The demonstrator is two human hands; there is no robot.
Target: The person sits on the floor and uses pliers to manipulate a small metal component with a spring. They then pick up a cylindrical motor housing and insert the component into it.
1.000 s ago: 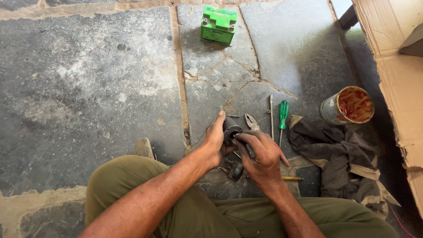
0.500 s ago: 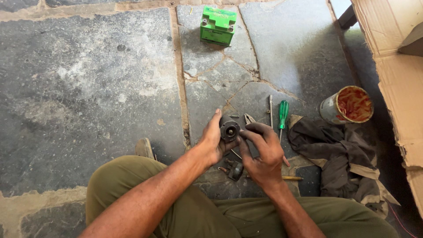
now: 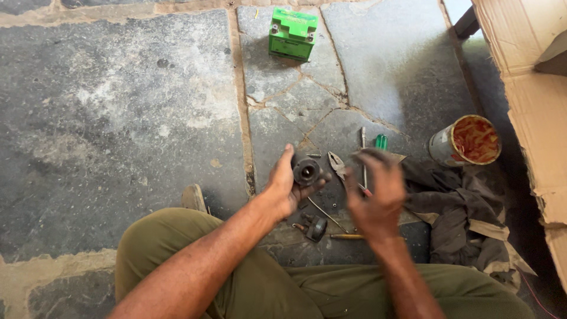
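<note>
Floor point(image 3: 118, 106) of irregular grey stone slabs with pale mortar joints, worn and dusty. Torn cardboard point(image 3: 531, 100) along the right edge. Daylight falls from the upper right.

The scene is lit evenly by soft daylight, brightest at the far right. Weak shadows are cast. The right hand point(image 3: 378, 195) is smeared by motion blur; the stone floor point(image 3: 118, 118) is rendered sharply.

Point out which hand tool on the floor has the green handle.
The screwdriver, lying just beyond the blurred right hand. The pliers beside it are bare grey metal.
</note>
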